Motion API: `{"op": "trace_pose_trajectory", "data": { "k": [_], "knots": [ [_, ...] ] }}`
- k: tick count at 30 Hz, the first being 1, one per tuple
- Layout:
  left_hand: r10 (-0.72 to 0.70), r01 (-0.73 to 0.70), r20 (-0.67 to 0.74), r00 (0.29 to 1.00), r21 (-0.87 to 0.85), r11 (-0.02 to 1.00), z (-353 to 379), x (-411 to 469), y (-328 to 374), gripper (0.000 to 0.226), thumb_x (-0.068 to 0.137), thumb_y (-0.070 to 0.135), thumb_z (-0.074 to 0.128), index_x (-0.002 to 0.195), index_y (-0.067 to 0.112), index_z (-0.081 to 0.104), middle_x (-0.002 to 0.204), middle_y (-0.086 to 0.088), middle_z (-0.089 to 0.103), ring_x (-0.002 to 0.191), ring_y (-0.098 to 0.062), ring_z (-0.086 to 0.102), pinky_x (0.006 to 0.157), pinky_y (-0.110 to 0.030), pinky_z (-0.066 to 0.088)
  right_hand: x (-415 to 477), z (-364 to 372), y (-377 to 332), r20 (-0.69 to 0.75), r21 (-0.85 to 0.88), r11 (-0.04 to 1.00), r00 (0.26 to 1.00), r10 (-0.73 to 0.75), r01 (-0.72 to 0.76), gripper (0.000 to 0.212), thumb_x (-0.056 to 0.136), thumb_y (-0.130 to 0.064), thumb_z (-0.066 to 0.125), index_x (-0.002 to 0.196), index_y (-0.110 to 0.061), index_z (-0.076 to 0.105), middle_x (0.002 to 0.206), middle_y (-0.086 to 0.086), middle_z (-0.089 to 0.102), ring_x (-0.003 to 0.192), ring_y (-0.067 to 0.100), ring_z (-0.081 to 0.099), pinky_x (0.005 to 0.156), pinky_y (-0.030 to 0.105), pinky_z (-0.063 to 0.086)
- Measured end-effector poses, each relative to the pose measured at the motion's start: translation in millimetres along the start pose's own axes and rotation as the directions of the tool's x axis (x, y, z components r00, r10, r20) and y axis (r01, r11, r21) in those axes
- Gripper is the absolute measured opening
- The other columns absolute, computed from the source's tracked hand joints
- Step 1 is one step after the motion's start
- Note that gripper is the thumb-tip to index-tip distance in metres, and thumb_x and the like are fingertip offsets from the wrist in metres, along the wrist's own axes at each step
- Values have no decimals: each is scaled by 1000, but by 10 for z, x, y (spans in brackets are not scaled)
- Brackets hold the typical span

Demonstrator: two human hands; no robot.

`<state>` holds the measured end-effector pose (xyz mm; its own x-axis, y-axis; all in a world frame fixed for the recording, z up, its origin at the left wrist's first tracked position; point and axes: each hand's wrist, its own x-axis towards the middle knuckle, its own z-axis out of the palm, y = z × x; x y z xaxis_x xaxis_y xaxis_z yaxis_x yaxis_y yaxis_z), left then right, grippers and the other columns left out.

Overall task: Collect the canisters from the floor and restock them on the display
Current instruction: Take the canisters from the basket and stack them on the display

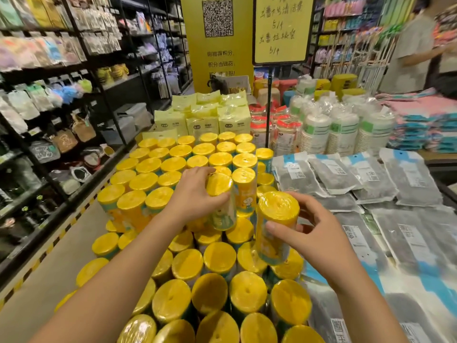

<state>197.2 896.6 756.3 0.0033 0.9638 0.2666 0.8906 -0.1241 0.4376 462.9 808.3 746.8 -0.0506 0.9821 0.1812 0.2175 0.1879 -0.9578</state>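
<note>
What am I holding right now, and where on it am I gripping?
The left hand grips one canister around its upper side; the right hand grips a second canister around its middle.

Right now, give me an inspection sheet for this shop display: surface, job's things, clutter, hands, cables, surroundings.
Surface: hidden under stacked canisters, upright, yellow lids up.
Job's things: left canister and right canister, both held above the stack.
Clutter: grey packets lying flat to the right; paper cups behind them.
Hands: left hand grips the left canister near its top; right hand grips the right canister's side.
Cables: nothing seen.
Surroundings: shelves on the left, yellow sign ahead, a person far right.
</note>
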Motion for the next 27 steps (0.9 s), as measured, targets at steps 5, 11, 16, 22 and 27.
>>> {"op": "trace_pose_trajectory", "data": {
  "k": [5,11,16,22,27],
  "knots": [
    [29,-31,29,999,67,997,128,115,-65,83,78,65,71,145,25,46,141,2,52,132,-22,42,111,-45,38,91,-31,112,0,17,1000,1000,20,-20,68,60,-50,89,123,-41,65,120,-17,69,116,3,62,94,38,55],
    [55,-59,59,997,63,996,228,157,-141,82,80,62,72,146,24,45,141,2,52,134,-22,39,113,-43,34,156,6,181,4,24,998,998,56,-56,71,58,-51,88,125,-45,64,119,-21,69,113,-3,61,92,31,53],
    [124,-128,58,991,76,989,258,126,-160,76,86,55,69,148,18,44,144,-2,51,141,-21,37,125,-48,5,201,81,232,26,4,996,996,87,-87,71,58,-50,90,124,-49,62,117,-26,67,108,-6,62,89,30,54],
    [129,-134,58,990,95,986,249,58,-181,74,89,55,65,147,16,43,144,-2,51,140,-21,39,125,-48,3,308,170,289,38,-28,997,997,69,-68,69,64,-41,93,125,-47,61,114,-32,65,107,-11,60,83,19,51],
    [120,-125,54,991,107,986,234,-15,-152,73,90,57,63,149,18,42,148,-1,47,142,-22,37,124,-52,9,486,256,344,51,-36,999,998,29,-27,67,66,-36,94,125,-43,62,115,-26,68,108,-10,61,76,12,51]
  ]
}}
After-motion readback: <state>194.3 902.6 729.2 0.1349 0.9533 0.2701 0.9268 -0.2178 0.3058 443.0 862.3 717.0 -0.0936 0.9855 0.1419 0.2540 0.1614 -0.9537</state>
